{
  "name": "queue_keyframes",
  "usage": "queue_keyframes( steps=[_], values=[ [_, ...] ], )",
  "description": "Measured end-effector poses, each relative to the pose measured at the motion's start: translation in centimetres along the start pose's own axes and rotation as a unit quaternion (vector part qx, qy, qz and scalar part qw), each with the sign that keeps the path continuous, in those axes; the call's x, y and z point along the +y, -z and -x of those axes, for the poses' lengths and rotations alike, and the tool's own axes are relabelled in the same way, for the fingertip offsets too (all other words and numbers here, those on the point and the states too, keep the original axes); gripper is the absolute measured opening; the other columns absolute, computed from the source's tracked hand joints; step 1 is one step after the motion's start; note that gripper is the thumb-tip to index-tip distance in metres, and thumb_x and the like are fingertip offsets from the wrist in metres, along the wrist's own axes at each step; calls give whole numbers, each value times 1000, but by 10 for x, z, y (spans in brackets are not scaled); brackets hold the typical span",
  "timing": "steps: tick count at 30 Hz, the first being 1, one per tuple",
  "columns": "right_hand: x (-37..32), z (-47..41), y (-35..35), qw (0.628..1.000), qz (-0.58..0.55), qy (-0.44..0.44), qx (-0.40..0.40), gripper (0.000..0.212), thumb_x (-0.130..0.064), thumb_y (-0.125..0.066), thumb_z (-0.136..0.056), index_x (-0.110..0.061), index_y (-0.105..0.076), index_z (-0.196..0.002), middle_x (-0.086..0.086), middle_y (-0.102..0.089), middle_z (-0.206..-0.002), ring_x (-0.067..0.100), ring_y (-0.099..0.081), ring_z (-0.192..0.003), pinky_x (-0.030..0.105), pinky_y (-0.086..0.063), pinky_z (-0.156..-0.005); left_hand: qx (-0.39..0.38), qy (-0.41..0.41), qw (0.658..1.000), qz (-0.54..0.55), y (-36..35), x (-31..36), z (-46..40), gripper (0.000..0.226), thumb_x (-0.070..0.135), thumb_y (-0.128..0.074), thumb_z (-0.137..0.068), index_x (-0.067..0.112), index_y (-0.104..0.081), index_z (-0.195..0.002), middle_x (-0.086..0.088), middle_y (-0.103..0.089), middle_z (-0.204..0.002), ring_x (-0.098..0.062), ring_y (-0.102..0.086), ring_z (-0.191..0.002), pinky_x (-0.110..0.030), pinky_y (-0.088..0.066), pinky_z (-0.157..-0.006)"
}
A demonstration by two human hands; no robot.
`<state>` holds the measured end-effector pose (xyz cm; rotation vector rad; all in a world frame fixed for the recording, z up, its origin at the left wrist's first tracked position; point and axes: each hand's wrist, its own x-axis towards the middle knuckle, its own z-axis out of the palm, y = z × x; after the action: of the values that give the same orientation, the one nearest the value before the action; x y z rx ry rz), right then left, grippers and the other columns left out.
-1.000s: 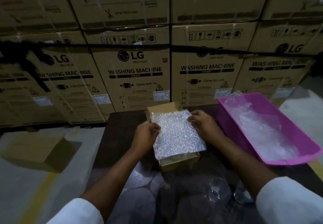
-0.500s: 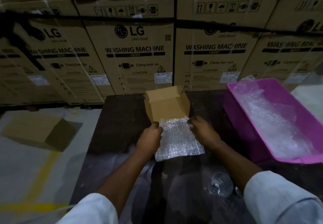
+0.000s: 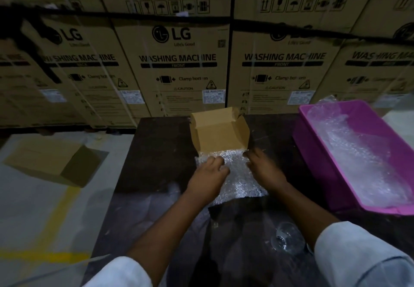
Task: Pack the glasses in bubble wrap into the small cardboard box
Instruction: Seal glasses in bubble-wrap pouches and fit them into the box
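Dark table (image 3: 156, 152), stacked cartons behind: both hands, L (image 3: 209, 174) & R (image 3: 262, 170), flat, fingers spread, smoothing bubble wrap sheet (image 3: 242, 181) beside open small box (image 3: 219, 133), probably readying wrap for glass (image 3: 285, 238) nearby.

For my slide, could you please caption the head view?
Both hands flatten a bubble wrap sheet before the small cardboard box.

Dark table (image 3: 156, 152): small box (image 3: 220, 133), bubble wrap (image 3: 239, 179), glass (image 3: 287, 238), pink tray (image 3: 313, 150)
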<state>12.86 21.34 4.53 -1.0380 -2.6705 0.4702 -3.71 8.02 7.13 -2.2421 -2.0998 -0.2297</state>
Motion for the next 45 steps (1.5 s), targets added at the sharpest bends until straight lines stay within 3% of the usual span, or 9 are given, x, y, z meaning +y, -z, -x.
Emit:
queue_keyframes(
  steps=[3,8,11,15,24,31,36,42,45],
  values=[
    [-2,0,2,1000,4,4,-9,34,-11,-54,-92,-14,-54,-126,12,-52,-121,28,-57,-104,36,-49,-83,-101,27,994,10,-7,2,-2,32,13,-58,-88,11,-55,-120,-10,-47,-123,-30,-45,-113,-39,-45,-77],
    [-14,2,16,998,42,29,40,41,-18,-66,-83,-15,-54,-123,12,-51,-117,30,-53,-101,38,-50,-80,-168,46,984,21,-11,-3,-5,39,24,-59,-90,11,-53,-126,-13,-44,-134,-33,-43,-121,-42,-47,-88],
    [-24,5,21,995,28,85,-44,38,-18,-64,-86,-16,-55,-123,9,-51,-122,26,-51,-110,34,-46,-88,-169,39,985,12,-13,-2,-8,38,22,-60,-89,10,-53,-125,-14,-46,-130,-33,-45,-118,-42,-46,-88],
    [-28,-3,19,977,60,78,-189,42,-20,-61,-87,-17,-53,-128,9,-51,-126,26,-52,-115,33,-44,-94,-189,37,981,14,-17,0,-14,41,23,-58,-90,12,-50,-129,-14,-45,-130,-32,-46,-118,-41,-44,-89],
    [-30,-20,-1,958,131,32,-254,43,-12,-60,-85,-15,-50,-126,14,-49,-125,32,-55,-110,41,-49,-90,-231,62,971,-17,-14,1,-23,35,20,-55,-93,9,-53,-126,-15,-47,-130,-32,-46,-119,-41,-45,-88],
    [-36,-28,1,958,113,52,-259,52,-22,-65,-82,-17,-49,-132,13,-53,-130,31,-53,-115,35,-47,-93,-241,76,967,-42,-19,3,-27,33,14,-48,-96,6,-54,-127,-16,-50,-132,-32,-49,-119,-40,-45,-88],
    [-34,-26,-4,929,178,36,-322,54,-14,-64,-85,-16,-43,-135,15,-45,-133,33,-52,-118,36,-46,-95,-250,87,964,-38,-25,2,-32,35,29,-53,-94,9,-58,-122,-14,-50,-129,-32,-49,-117,-39,-44,-88],
    [-40,-24,-12,931,225,11,-288,41,-6,-45,-94,-12,-44,-135,19,-36,-141,38,-44,-125,41,-43,-99,-280,97,955,-4,-29,0,-37,51,46,-58,-89,15,-51,-130,-13,-46,-132,-32,-48,-120,-41,-43,-94],
    [-41,-27,-12,932,224,7,-286,45,-3,-48,-91,-11,-42,-135,21,-30,-146,38,-42,-126,43,-44,-100,-324,100,941,-1,-29,-2,-43,55,43,-60,-88,16,-47,-134,-13,-43,-136,-32,-46,-122,-43,-42,-96]
  ],
)
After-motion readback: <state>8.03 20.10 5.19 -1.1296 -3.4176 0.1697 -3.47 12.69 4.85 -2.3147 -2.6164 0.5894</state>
